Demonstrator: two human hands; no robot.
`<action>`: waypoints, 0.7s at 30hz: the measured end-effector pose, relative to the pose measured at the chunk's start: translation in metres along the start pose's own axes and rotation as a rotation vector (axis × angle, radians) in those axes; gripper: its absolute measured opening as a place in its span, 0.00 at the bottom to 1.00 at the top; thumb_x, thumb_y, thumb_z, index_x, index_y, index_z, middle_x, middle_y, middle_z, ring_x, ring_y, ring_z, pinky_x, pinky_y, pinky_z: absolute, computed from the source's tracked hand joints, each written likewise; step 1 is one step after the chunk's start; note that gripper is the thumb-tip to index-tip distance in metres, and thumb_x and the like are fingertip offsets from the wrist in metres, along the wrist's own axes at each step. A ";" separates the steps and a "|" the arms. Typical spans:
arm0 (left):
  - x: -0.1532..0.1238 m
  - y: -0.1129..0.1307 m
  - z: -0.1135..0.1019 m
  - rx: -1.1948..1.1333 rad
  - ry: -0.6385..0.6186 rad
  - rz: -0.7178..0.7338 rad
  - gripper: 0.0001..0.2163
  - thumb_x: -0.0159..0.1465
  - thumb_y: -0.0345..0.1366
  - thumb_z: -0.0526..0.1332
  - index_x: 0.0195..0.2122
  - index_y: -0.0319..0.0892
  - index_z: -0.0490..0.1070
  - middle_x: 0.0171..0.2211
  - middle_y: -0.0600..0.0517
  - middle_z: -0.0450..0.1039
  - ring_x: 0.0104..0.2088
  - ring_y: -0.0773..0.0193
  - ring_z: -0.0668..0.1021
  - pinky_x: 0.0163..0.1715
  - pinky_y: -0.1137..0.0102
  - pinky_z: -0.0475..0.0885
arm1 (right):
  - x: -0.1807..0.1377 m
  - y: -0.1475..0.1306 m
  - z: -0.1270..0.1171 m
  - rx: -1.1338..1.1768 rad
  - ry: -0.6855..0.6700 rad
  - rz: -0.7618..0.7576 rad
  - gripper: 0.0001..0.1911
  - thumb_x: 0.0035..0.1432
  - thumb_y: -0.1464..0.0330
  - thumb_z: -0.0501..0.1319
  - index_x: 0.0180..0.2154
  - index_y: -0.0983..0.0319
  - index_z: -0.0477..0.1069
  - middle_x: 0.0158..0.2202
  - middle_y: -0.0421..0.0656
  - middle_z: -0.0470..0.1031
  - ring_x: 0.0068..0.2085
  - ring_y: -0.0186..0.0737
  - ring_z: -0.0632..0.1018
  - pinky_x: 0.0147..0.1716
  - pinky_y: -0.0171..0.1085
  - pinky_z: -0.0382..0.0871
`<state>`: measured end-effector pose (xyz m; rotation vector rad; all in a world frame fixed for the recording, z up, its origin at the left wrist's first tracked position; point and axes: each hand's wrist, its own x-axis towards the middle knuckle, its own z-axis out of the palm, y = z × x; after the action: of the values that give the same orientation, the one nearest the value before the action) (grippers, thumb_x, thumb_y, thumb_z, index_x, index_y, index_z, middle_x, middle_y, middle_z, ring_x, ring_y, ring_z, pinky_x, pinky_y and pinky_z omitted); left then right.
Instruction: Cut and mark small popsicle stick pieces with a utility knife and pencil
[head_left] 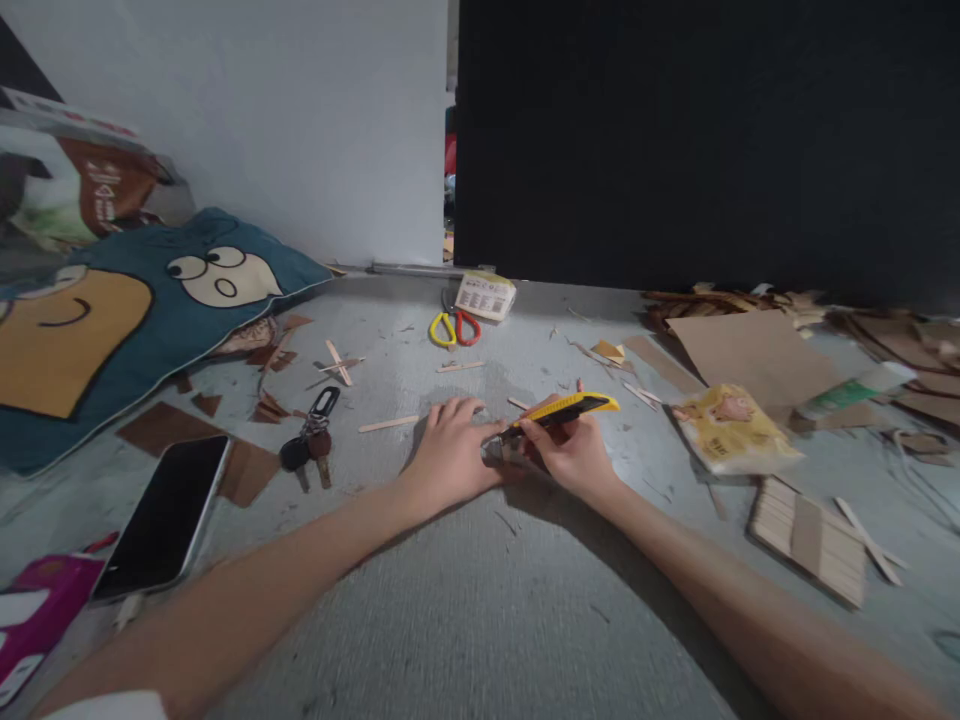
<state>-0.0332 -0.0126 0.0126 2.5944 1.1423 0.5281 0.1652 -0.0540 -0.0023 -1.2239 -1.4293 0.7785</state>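
Note:
My right hand (574, 450) is wrapped round a yellow and black utility knife (574, 408). The knife slants down to the left, with its blade end close to my left hand (454, 452). That hand rests low on the table, its fingers bent and its thumb reaching toward the right hand. Between the two hands is a small greyish piece (491, 450), mostly covered by fingers, and I cannot make out what it is. A wooden craft stick (388, 424) lies just left of my left hand, and another stick (460, 367) lies beyond it.
Scissors (454, 328) with yellow and red handles lie ahead by a small packet (486, 297). Keys (315, 440), a phone (169, 515) and a blue cushion (150, 260) are at left. At right are a yellow packet (735, 425), bundled craft sticks (784, 530), a glue tube (855, 390) and cardboard (750, 350).

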 end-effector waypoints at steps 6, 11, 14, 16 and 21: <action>-0.008 0.014 0.007 0.056 0.102 -0.042 0.24 0.64 0.55 0.70 0.56 0.48 0.81 0.59 0.41 0.73 0.62 0.39 0.70 0.63 0.43 0.61 | 0.001 0.002 0.003 -0.093 0.062 0.046 0.20 0.64 0.49 0.66 0.32 0.59 0.77 0.23 0.44 0.80 0.26 0.46 0.83 0.32 0.45 0.81; -0.003 0.013 0.008 0.041 0.080 -0.071 0.26 0.63 0.57 0.70 0.56 0.46 0.81 0.59 0.41 0.73 0.63 0.41 0.70 0.63 0.46 0.63 | 0.000 0.001 0.004 -0.051 0.050 0.040 0.21 0.63 0.48 0.66 0.31 0.58 0.76 0.23 0.45 0.79 0.23 0.44 0.81 0.27 0.43 0.79; 0.004 0.003 0.005 -0.004 0.008 -0.044 0.27 0.60 0.59 0.72 0.55 0.50 0.82 0.62 0.43 0.72 0.64 0.41 0.69 0.63 0.46 0.63 | 0.000 -0.004 0.004 0.007 0.035 0.049 0.22 0.61 0.47 0.66 0.30 0.58 0.73 0.22 0.45 0.79 0.22 0.44 0.80 0.25 0.41 0.78; 0.008 -0.003 0.003 -0.028 -0.058 -0.024 0.28 0.57 0.60 0.74 0.55 0.54 0.82 0.64 0.46 0.70 0.65 0.40 0.68 0.63 0.46 0.63 | 0.000 -0.007 0.003 0.031 0.034 0.063 0.22 0.60 0.47 0.67 0.29 0.58 0.73 0.21 0.44 0.79 0.22 0.44 0.80 0.24 0.41 0.78; 0.006 -0.001 0.001 -0.020 -0.028 -0.046 0.29 0.57 0.60 0.74 0.56 0.53 0.82 0.65 0.44 0.71 0.66 0.39 0.68 0.63 0.43 0.62 | 0.002 -0.010 0.003 0.041 0.052 0.102 0.22 0.58 0.48 0.67 0.28 0.59 0.72 0.21 0.45 0.79 0.21 0.43 0.80 0.23 0.40 0.78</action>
<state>-0.0297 -0.0075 0.0126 2.5437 1.1790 0.4888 0.1603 -0.0539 0.0069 -1.2847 -1.3114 0.8356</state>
